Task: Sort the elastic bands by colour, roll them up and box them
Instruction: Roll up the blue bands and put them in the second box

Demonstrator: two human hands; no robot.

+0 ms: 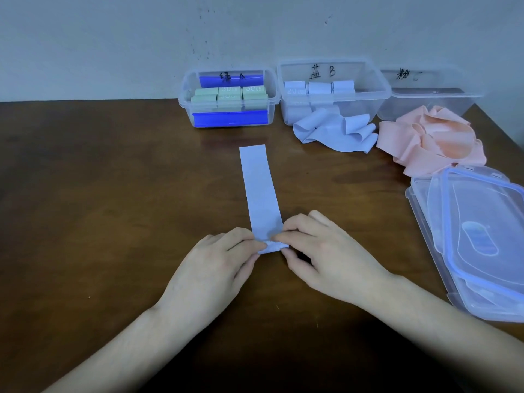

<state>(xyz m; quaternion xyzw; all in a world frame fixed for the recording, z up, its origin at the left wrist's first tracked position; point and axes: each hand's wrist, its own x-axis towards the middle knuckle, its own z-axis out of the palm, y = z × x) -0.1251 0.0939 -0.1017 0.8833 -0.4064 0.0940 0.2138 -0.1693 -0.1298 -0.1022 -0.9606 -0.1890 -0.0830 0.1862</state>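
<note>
Both the left hand (218, 260) and the right hand (323, 251) pinch the near, just-curled end of the pale blue elastic band (259, 188) lying flat on the table (99, 194), which looks thin, limp and stretchy, best gripped at that roll's edges.

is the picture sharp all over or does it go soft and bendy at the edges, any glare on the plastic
Head view: sharp in the middle, where both hands pinch the blue band; the bottom corners darken and blur over the forearms; the table edge looks slightly bowed by the wide lens; only soft sheen on the stacked lids, no harsh glare; box labels stay readable.
</note>
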